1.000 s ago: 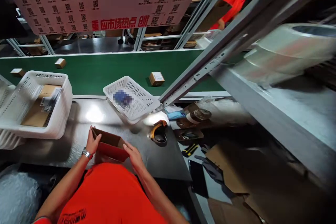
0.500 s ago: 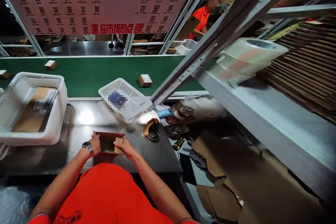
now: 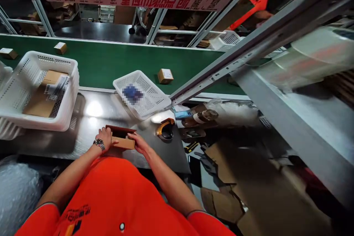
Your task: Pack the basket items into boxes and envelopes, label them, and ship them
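A small brown cardboard box (image 3: 123, 143) with its top open is between my two hands at the front of the metal table. My left hand (image 3: 107, 137), with a watch at the wrist, grips the box's left end. The fingers of my right hand (image 3: 137, 142) close on its right end. The inside of the box is dark, and I cannot make out what is in it. Just to the right on the table stands an orange and black tape dispenser (image 3: 165, 129). Beyond the box lies a shallow white basket (image 3: 153, 102) with a blurred blue item inside.
White stacked baskets (image 3: 65, 118) stand left, with a labelled carton (image 3: 38, 105) inside. Small parcels sit on the green conveyor (image 3: 116, 59) behind. A slanting metal post (image 3: 210, 75) and a shelf (image 3: 301, 129) with tape rolls border the right. Another person's orange sleeve (image 3: 260, 2) shows across the conveyor.
The front side of the box now stands up, where before it was folded low. My left hand has shifted onto the box's near left corner. The whole view has tilted downward.
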Available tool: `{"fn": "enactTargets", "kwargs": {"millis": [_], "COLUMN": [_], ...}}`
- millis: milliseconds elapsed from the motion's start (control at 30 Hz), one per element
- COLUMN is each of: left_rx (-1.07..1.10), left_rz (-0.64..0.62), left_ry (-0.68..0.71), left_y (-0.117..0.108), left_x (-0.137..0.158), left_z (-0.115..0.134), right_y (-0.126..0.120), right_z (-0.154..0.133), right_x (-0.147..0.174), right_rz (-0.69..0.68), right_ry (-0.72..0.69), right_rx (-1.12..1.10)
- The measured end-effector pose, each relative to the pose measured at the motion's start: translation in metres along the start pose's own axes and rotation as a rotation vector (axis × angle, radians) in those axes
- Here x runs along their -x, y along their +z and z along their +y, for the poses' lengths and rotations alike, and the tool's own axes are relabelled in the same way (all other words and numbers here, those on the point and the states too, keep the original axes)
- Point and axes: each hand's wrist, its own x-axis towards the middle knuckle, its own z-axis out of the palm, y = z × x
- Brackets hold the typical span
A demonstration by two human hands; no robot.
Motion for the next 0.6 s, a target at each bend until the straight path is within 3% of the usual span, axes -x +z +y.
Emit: {"fn": "enactTargets", "kwargs": {"millis": [67, 233, 333, 433, 500, 600], "left_rx": [0.131, 0.668, 0.889, 0.925, 0.918, 0.884], "left_rz": [0.028, 0.235, 0.22, 0.166, 0.135, 0.108], "left_ry": [-0.049, -0.136, -0.191, -0.187, -0.176, -0.135], "left_y": [0.003, 0.029, 0.036, 0.034, 0.032, 0.029], "left_x": [-0.004, 0.002, 0.001, -0.003, -0.006, -0.013], "left_z": [-0.003, -0.019, -0.024, -0.027, -0.03, -0.03], "right_y": [-0.004, -0.006, -0.012, -0.033, -0.059, -0.11], "right_z": [-0.004, 0.01, 0.027, 0.031, 0.024, 0.002], "right_x": [0.001, -0.001, 0.0, -0.001, -0.002, -0.001], "right_rz": [-0.042, 0.132, 0.097, 0.071, 0.19, 0.569], "right_ry": [0.032, -0.07, -0.107, -0.145, -0.209, -0.351], "right_rx": [-0.059, -0.056, -0.016, 0.108, 0.302, 0.734]}}
